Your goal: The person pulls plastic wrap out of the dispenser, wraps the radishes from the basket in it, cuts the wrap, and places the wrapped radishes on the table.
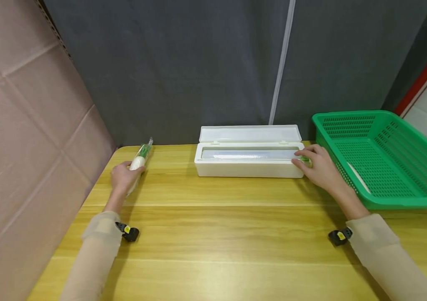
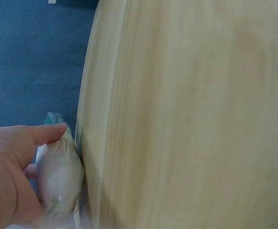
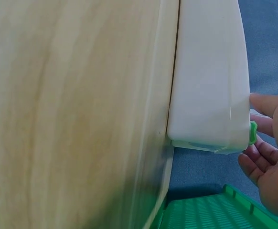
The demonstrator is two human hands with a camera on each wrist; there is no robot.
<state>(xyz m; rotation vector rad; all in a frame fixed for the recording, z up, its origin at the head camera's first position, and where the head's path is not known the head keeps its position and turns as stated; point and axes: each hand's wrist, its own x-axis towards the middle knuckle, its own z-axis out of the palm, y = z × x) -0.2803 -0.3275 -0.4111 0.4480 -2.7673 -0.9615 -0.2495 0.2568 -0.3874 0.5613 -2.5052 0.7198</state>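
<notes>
My left hand [image 1: 122, 175] holds a white radish [image 1: 137, 162] in clear plastic near the table's far left corner. Its green top points toward the back, and the left wrist view shows the thumb [image 2: 53, 133] lying across it. At the back middle stands a long white cling film box [image 1: 249, 169], its lid [image 1: 250, 133] tipped back and shiny film [image 1: 251, 154] along its top. My right hand [image 1: 320, 165] is at the box's right end, thumb and fingertips around a small green slider [image 3: 252, 132]. The fingers' undersides are partly hidden.
A green perforated basket [image 1: 409, 202] stands to the right of the box, with a slim white piece [image 1: 358, 177] inside against its near left side. A dark curtain [image 1: 183, 75] hangs behind the wooden table [image 1: 213, 238]; pink cloth [image 1: 25, 125] covers the left side.
</notes>
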